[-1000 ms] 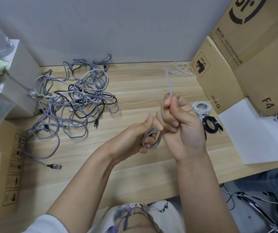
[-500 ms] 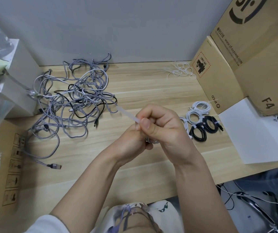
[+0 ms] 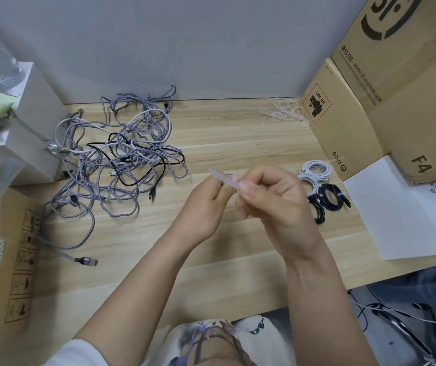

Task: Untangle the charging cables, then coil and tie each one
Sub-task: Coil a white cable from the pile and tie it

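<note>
Here your right hand [image 3: 272, 196] pinches a translucent zip tie [image 3: 223, 179] whose tail sticks out up-left, and your left hand [image 3: 206, 207] is curled against it from below; whether it grasps a coiled cable is hidden behind your fingers. The tangled cables [image 3: 121, 157] lie well to the left on the wooden table [image 3: 238, 143], tied coils [image 3: 322, 191] just right of your right hand. Spare ties [image 3: 285, 113] sit by the cardboard boxes [image 3: 343, 122]; open tabletop lies ahead
</note>
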Action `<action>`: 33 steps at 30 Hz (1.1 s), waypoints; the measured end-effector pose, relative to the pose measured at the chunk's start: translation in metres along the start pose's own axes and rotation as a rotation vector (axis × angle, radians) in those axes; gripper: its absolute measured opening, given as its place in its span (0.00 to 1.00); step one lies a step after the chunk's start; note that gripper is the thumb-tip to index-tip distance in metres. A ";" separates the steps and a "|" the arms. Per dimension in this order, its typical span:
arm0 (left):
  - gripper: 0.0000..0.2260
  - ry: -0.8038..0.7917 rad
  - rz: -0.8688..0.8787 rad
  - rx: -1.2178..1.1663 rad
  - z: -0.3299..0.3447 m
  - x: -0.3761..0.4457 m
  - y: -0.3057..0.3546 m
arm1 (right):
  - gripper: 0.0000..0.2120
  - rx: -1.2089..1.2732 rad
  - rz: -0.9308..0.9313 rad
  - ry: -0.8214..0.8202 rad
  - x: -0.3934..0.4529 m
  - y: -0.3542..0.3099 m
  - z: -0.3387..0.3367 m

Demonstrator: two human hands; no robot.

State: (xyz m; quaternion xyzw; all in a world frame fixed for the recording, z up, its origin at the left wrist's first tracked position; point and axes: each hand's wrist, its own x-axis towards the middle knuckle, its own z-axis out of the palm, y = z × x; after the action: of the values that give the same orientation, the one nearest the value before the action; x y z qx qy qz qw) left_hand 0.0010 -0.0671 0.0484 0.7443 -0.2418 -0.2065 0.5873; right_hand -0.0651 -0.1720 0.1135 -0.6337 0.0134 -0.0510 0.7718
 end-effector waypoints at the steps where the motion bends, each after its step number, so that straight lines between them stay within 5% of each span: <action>1: 0.14 -0.019 -0.015 0.054 -0.002 -0.001 0.001 | 0.07 -0.003 0.002 0.034 -0.001 -0.002 -0.004; 8: 0.15 -0.010 0.046 0.209 -0.012 -0.010 0.020 | 0.12 -0.139 0.101 0.200 -0.002 -0.010 -0.024; 33: 0.16 -0.242 0.071 0.245 -0.024 -0.018 0.036 | 0.11 -0.363 0.194 0.029 -0.003 0.007 -0.029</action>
State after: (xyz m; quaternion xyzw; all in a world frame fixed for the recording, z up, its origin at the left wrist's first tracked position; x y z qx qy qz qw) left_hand -0.0035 -0.0444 0.0896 0.7710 -0.3601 -0.2428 0.4657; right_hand -0.0696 -0.1987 0.1008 -0.7573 0.0944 0.0176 0.6459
